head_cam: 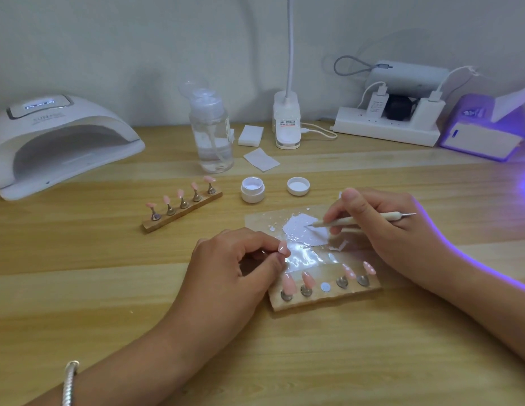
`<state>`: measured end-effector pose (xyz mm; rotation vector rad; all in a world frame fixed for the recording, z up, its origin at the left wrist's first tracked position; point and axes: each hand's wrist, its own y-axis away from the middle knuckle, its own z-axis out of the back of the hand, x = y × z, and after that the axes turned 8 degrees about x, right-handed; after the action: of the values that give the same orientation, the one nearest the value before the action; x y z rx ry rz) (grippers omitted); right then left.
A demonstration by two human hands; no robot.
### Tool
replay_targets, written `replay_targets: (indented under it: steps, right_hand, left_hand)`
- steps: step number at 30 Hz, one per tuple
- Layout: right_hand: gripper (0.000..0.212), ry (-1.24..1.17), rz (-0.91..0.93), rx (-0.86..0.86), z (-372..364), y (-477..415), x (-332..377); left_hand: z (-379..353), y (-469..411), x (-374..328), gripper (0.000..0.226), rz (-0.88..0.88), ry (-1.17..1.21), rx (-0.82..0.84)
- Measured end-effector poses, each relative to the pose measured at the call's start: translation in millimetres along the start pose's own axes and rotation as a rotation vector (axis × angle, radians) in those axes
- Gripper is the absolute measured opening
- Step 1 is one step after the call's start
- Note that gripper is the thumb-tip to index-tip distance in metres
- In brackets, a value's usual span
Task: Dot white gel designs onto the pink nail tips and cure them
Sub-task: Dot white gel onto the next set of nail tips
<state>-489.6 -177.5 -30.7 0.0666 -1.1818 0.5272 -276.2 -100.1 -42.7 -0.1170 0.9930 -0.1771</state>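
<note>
Bracelet (pixel 69 382): silver, on left wrist.
Left hand (pixel 226 271): thumb and forefinger pinch one pink nail tip (pixel 283 247).
Right hand (pixel 387 230): fingers clamp dotting pen (pixel 361 220), point in white gel (pixel 299 227).
Wooden stand (pixel 328 300): carries four mounted tips (pixel 307 279).

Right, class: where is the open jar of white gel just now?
In the head view the gel jar stands mid-table, just left of its loose lid and right of the far nail stand.
</note>
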Motion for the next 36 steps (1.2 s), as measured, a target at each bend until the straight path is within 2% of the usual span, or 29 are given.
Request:
replay_targets:
  steps: [5,9,12,16,18,20,22,28,36]
  right_hand:
    - [0.041,0.084,0.040,-0.046,1,1,0]
    - [0.041,0.083,0.021,0.048,1,1,-1]
    - [0.044,0.092,0.062,-0.026,2,2,2]
    - [0.043,0.070,0.090,-0.061,4,3,6]
    - [0.039,0.064,0.102,-0.038,4,5,9]
    - [0.023,0.025,0.090,-0.039,5,4,12]
    - [0.018,-0.057,0.106,-0.060,3,3,17]
    - [0.031,-0.119,0.249,-0.073,-8,9,41]
    - [0.038,-0.195,0.214,-0.073,-22,18,51]
  left_hand:
    - [1,1,-1,0.015,0.004,0.044,-0.014]
    - [1,2,-3,0.019,-0.030,0.040,-0.032]
    - [1,2,-5,0.010,-0.035,0.050,-0.033]
    - [1,2,-6,0.012,-0.045,0.078,-0.039]
    - [1,2,-7,0.011,-0.056,0.095,-0.046]
    - [2,3,-8,0.010,-0.080,0.107,-0.048]
    - [3,4,-9,0.013,-0.112,0.099,-0.051]
    - [1,5,-13,0.009,-0.213,0.075,-0.042]
    - [0,6,-18,0.012,-0.257,0.124,-0.021]
